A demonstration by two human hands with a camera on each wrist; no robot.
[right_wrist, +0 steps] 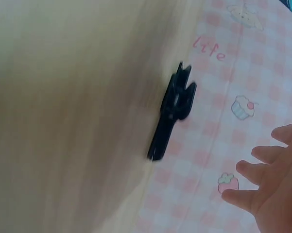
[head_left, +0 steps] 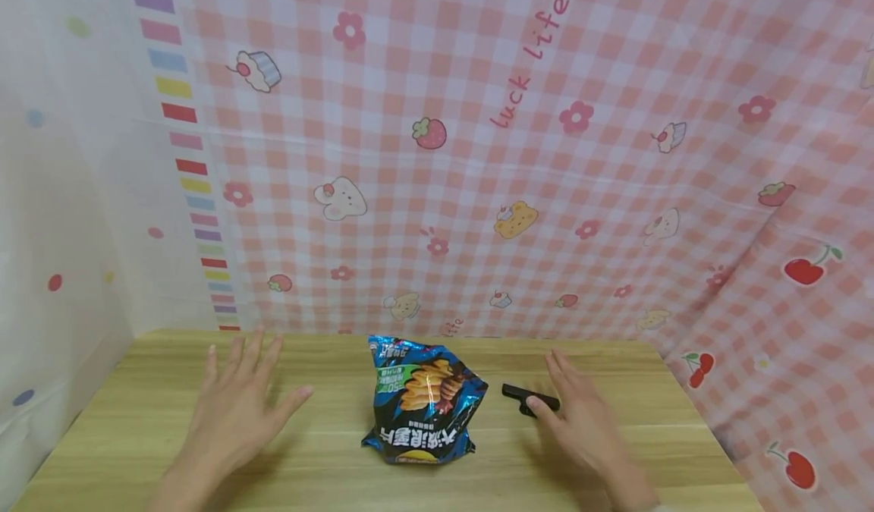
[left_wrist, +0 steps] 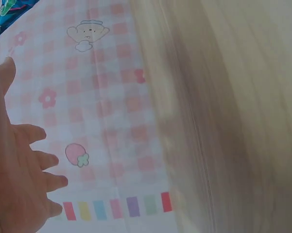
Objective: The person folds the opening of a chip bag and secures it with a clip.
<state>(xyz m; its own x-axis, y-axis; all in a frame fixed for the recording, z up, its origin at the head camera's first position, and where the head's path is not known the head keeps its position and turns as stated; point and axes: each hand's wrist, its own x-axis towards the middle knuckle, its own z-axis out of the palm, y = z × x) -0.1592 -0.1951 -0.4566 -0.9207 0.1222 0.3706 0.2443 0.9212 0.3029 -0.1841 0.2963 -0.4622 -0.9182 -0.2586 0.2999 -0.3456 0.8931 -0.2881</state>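
Note:
A blue and black bag of potato chips (head_left: 425, 402) lies at the middle of the table, its printing upside down to me. Left of it, my left hand (head_left: 239, 409) is held over the wood with fingers spread and nothing in them. On the bag's other side is a small black clip (head_left: 517, 394), long and narrow with a short lever. My right hand (head_left: 580, 413) is nearest to this clip, and its thumb overlaps the clip's end in the head view. The right wrist view shows the black clip (right_wrist: 172, 114) apart from the straight fingers (right_wrist: 269, 167).
The wooden table (head_left: 328, 451) ends at a pink checked cloth (head_left: 437, 171) hung behind it. More cloth closes off the right side, and a white dotted sheet (head_left: 61, 269) hangs at the left. A bag corner (left_wrist: 12, 14) shows in the left wrist view.

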